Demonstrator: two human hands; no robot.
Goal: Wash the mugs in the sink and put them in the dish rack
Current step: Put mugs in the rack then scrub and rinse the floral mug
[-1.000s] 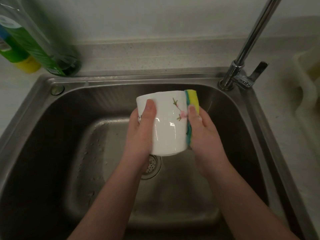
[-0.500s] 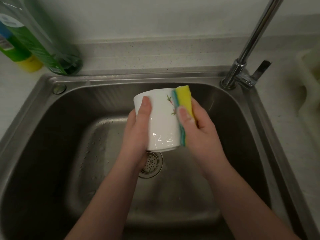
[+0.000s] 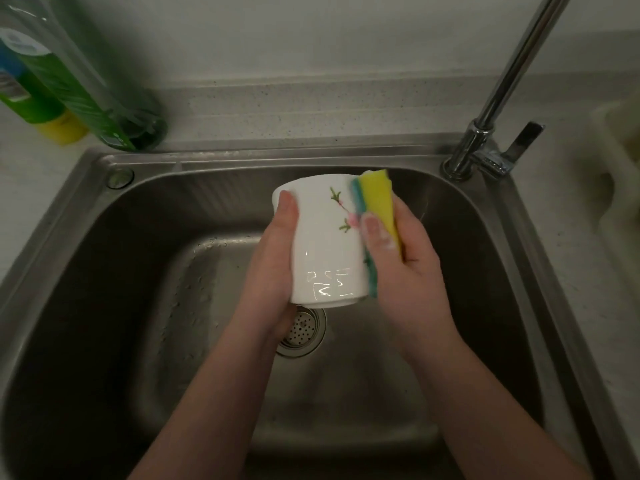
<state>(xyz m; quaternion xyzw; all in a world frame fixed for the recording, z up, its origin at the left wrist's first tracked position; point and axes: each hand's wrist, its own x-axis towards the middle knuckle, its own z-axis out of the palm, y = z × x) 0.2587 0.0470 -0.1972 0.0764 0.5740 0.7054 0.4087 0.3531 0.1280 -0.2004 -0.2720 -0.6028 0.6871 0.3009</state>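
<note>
Head view: I see the left hand [image 3: 277, 268] wrapped round the white mug [image 3: 327, 244], thumb laid along its side; mug is held on its side above the sink [image 3: 145, 271] basin, base toward me, over the drain strainer [image 3: 303, 330]; floral print faces up. Right hand [image 3: 398, 258] grips the yellow-green sponge [image 3: 377, 209] — pressed flat against the mug's right side, thumb on top. Faucet [image 3: 485, 133] stands at the back right rim; green bottle [image 3: 86, 88] and a yellow-capped one [image 3: 41, 109] on the counter back left; pale dish rack [image 3: 616, 174] at the right edge — blurred, contents unclear.
</note>
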